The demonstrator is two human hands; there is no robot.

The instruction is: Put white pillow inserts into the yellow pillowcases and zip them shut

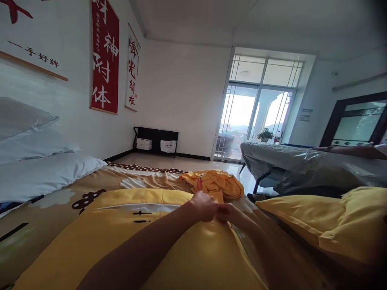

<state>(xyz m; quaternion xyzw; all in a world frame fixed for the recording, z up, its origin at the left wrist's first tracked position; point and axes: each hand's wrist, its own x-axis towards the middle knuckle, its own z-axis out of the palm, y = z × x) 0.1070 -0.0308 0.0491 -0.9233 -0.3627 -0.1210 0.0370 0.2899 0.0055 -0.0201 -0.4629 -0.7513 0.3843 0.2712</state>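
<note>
A big yellow pillow [145, 237] lies on the bed in front of me. My left hand [204, 206] and my right hand [231, 213] meet at its far edge, both closed on the yellow pillowcase fabric there. Just beyond my hands sits a crumpled orange cloth [217, 183]. A second yellow pillow [332, 225] lies to the right.
The bed sheet [60, 201] is patterned tan and brown. White pillows [39, 169] are stacked at the left against the wall. A grey covered table [302, 167] stands at the right, with glass balcony doors [254, 121] behind and a black shelf [155, 141] by the far wall.
</note>
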